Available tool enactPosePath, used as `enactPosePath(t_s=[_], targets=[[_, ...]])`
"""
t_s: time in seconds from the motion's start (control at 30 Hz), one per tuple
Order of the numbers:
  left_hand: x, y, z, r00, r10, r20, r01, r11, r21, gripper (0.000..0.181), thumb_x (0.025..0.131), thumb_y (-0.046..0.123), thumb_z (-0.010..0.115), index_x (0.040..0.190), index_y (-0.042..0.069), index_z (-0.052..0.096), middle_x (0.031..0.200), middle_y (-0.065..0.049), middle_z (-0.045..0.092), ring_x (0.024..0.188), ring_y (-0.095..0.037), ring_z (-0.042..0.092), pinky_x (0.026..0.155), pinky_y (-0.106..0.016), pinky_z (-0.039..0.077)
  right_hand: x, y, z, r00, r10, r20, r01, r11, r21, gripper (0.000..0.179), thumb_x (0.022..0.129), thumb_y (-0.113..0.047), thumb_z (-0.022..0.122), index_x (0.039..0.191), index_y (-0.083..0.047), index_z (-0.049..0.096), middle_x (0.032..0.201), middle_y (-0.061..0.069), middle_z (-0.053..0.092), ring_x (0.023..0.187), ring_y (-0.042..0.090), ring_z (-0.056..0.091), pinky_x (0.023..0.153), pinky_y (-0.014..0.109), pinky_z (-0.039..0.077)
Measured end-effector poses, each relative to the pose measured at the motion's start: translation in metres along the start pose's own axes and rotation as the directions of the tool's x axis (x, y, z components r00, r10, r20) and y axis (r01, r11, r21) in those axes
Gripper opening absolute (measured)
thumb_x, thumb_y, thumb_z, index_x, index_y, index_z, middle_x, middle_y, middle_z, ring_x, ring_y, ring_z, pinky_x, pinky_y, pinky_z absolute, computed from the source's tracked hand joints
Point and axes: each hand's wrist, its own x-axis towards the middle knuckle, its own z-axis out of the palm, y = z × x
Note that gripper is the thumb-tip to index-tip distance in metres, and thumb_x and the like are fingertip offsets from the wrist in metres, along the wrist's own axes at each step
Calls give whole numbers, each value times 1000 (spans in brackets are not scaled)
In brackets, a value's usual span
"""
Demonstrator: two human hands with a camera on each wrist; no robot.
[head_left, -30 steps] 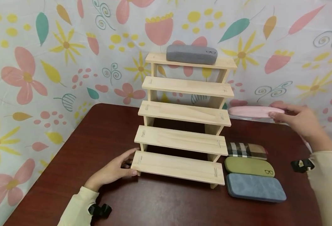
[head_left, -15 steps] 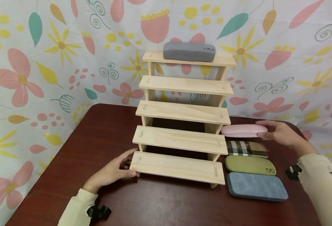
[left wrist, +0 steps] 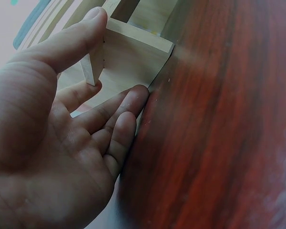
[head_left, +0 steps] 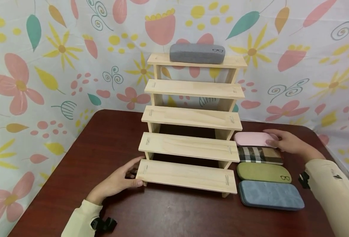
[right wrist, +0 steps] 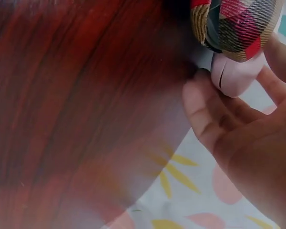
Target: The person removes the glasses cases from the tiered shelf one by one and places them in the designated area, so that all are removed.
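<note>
My right hand [head_left: 291, 144] pinches the right end of a pink glasses case [head_left: 248, 139], which lies at the back of a row on the table. In the right wrist view, the pink case [right wrist: 240, 78] shows between thumb and fingers, partly behind a plaid glasses case [right wrist: 243, 26]. A light wooden stepped rack [head_left: 186, 176] stands in the middle. Its lowest step is held at the left end by my left hand [head_left: 115, 182], thumb at the front corner and fingers behind. In the left wrist view, the fingertips touch the rack's side panel [left wrist: 133, 57].
In front of the pink case lie the plaid case, an olive green case [head_left: 263, 172] and a blue case [head_left: 270, 195], right of the rack. A grey glasses case [head_left: 197, 53] rests on the top step. Behind the dark red table [head_left: 174, 214] hangs a flowered cloth [head_left: 82, 42].
My right hand has brought the pink case down and toward me, from the air beside the rack to behind the plaid case. The left hand keeps its place; the view has shifted slightly.
</note>
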Motion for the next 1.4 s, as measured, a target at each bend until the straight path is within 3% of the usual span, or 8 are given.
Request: enactPosePath(t_s=[0.37,0.83,0.97,1.03,1.1,1.17,1.3,1.4], targets=[[0,-1,0,1000,-4,-3,4,1000,8,85,91,23,79,159,11,30,128,-11,59,117,-29,56,95,-33,47,0,-12,-2,1000,-15,24,17,997,-70,58,99,-25,66,142,9,48,132,39,51,113,51,54,89,67,41],[-1,-1,1,1000,-13,11,13,1000,-18,84,92,23,78,159,12,30,125,-12,59,114,-30,56,89,-34,49,4,-24,-19,997,8,78,2,991,-133,61,99,-26,65,143,11,47,135,41,47,114,56,52,88,68,42],[-1,-2,1,1000,-2,2,2,1000,-12,84,91,24,78,159,11,30,126,-12,59,115,-28,56,91,-33,48,13,-43,-40,1000,-22,11,23,994,-107,55,101,-20,63,141,15,46,134,44,45,118,61,47,92,71,39],[-1,-2,1,1000,3,-1,-3,1000,-7,84,91,24,78,159,10,30,126,-12,59,115,-28,57,93,-33,48,18,-59,-52,997,-52,-61,47,996,-82,50,102,-17,61,140,13,48,133,44,47,117,60,49,92,68,42],[-1,-2,2,1000,1,-1,-1,1000,-7,85,91,24,79,159,10,30,127,-12,59,116,-28,56,93,-34,48,21,-76,-63,984,-79,-163,70,996,-62,45,102,-17,59,137,10,53,127,41,53,110,55,57,84,58,50],[-2,-2,2,1000,1,0,-1,1000,-9,85,91,24,78,159,10,29,128,-13,58,117,-29,56,93,-35,47,22,-97,-74,957,-84,-277,71,996,-56,41,103,-21,58,134,6,58,121,36,60,96,36,67,74,42,52],[-1,-1,2,1000,4,-2,-4,1000,-11,85,91,23,78,159,11,29,129,-13,59,118,-29,55,94,-34,47,27,-137,-96,871,-83,-484,88,996,-12,39,104,-28,54,129,-1,66,111,23,67,80,8,58,61,24,43],[-2,0,2,1000,5,-6,-5,1000,-12,85,91,22,79,159,11,30,127,-13,60,117,-28,56,93,-33,47,34,-165,-110,824,-68,-562,109,993,38,40,103,-31,54,129,-5,67,109,9,69,83,5,56,63,21,43]])
